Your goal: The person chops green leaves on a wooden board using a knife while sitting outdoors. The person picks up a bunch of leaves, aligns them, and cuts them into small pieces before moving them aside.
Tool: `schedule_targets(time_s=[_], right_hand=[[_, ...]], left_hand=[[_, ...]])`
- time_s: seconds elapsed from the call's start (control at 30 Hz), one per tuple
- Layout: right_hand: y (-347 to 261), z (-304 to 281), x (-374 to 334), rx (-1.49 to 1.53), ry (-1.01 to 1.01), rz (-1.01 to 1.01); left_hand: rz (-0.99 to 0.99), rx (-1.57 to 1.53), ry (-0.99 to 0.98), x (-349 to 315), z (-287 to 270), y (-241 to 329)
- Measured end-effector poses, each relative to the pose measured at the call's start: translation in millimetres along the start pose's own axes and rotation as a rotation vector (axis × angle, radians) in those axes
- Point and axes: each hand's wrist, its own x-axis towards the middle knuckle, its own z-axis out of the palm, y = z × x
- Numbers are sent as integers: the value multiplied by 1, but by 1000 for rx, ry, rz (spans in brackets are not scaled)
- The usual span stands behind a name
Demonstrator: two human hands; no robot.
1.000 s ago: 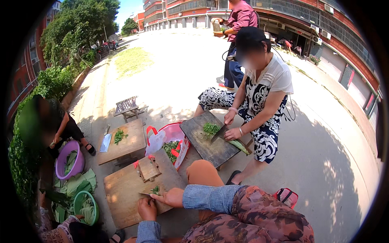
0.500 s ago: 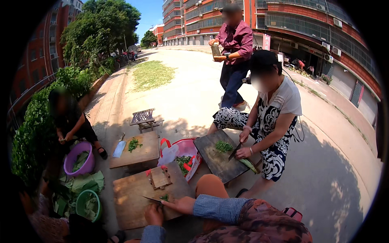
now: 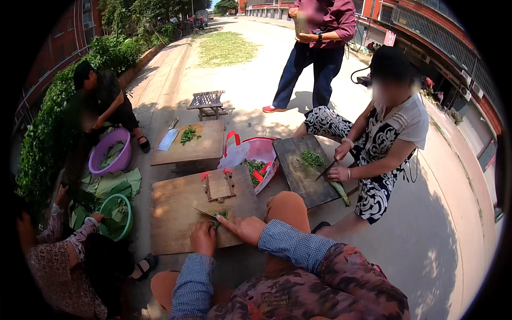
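Note:
In front of me lies a wooden cutting board [image 3: 170, 213]. My right hand [image 3: 248, 229] is closed round a knife [image 3: 205, 213], its blade pointing left over the board. A small heap of green leaves [image 3: 220, 215] sits by the blade. Close beside the knife, my left hand [image 3: 204, 238] is curled with its fingers pressed down on leafy greens at the board's near side; most of these are hidden by the fingers. Farther up the same board rests a small wooden frame with red ends [image 3: 217, 186].
A co-worker at right cuts greens on a dark board [image 3: 298, 173]. Beyond my board stand a pink basin [image 3: 264, 146] with a bag in it and another board [image 3: 197, 144] bearing a cleaver [image 3: 168, 138]. At left are a purple basin [image 3: 125, 152], a green basin [image 3: 127, 229] and seated people.
My view has tilted downward, so the boards appear higher. The standing person now has both feet together. At near left, a person's hand now shows at the green basin. My hands stay at the greens.

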Motion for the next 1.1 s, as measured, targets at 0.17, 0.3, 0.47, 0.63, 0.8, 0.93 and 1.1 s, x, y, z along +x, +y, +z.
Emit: schedule_targets(time_s=[0.17, 0.3, 0.47, 0.63, 0.8, 0.93, 1.1], right_hand=[[4, -15, -1, 131, -23, 117], [4, -25, -13, 245, 23, 134], [-3, -26, -19, 226, -23, 92], [-6, -31, -20, 170, -86, 98], [-1, -46, -28, 212, -122, 55], [3, -52, -41, 189, -227, 76], [2, -45, -19, 142, -263, 32]], left_hand=[[-61, -40, 13, 4, 6, 6], [-16, -50, 51, 2, 8, 6], [-16, -12, 48, -1, 2, 5], [-16, -8, 44, 2, 0, 8], [-43, -25, 74, 3, 4, 8], [-59, -39, 59, 1, 6, 8], [-60, -57, 50, 0, 5, 6]])
